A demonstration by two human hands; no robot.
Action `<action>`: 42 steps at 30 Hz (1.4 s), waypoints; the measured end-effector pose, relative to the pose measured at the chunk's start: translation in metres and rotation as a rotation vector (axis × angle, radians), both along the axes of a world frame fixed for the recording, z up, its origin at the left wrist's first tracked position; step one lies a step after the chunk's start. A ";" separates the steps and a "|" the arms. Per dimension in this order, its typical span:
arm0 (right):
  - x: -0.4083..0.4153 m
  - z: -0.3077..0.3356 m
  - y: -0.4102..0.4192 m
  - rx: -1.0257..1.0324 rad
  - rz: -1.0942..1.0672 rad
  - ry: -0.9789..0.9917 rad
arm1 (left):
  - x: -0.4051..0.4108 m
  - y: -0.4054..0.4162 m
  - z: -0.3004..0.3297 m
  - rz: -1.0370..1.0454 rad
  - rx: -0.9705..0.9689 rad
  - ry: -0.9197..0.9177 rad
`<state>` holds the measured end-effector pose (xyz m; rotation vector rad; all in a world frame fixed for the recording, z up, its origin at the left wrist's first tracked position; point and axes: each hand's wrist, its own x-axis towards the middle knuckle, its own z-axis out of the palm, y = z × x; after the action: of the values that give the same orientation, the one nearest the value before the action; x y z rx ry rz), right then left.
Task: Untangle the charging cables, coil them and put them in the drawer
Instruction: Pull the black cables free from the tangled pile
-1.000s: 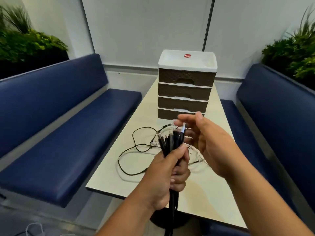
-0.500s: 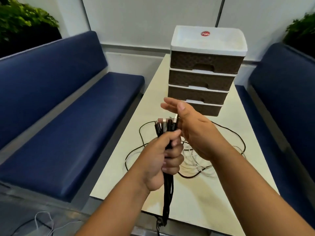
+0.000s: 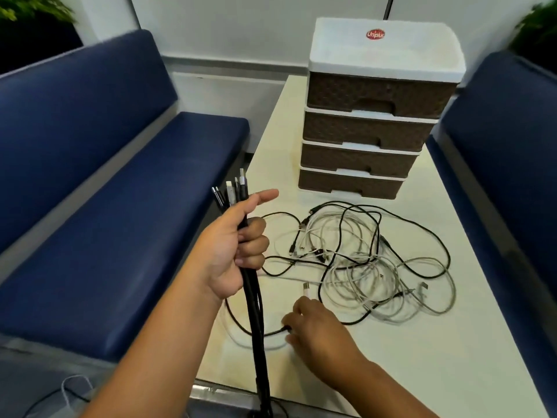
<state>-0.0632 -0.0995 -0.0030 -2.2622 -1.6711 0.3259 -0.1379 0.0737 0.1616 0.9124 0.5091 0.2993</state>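
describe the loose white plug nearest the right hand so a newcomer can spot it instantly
Start at the drawer unit on the table, then come toward the camera to the cable tangle. At the tangle's near left edge a white USB plug lies just beyond the right hand. Unlike the plugs in the left hand, it lies flat on the table, its metal tip pointing away.

A bundle of black charging cables (image 3: 251, 285) hung upright; tangled black-and-white cables (image 3: 361, 260) sprawled before my closed four-drawer brown plastic chest (image 3: 370, 128).
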 end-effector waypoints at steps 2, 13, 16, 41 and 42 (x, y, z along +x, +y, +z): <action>0.002 0.001 0.003 0.024 0.002 -0.030 | 0.001 0.005 -0.001 0.004 0.010 0.010; 0.046 0.146 -0.003 0.388 -0.265 0.912 | 0.003 0.019 0.006 0.013 0.064 0.019; 0.051 0.188 -0.008 0.526 -0.125 1.071 | 0.005 0.014 0.012 -0.034 0.134 0.015; 0.032 0.140 0.053 0.495 -0.058 1.289 | 0.030 0.012 0.053 -0.317 -0.145 -0.313; 0.025 0.129 0.047 0.389 -0.019 1.226 | 0.029 0.017 0.056 -0.321 -0.149 -0.335</action>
<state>-0.0384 -0.0527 0.1257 -1.2597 -0.9083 1.0082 -0.1085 0.0911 0.2178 0.7653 0.0709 0.1152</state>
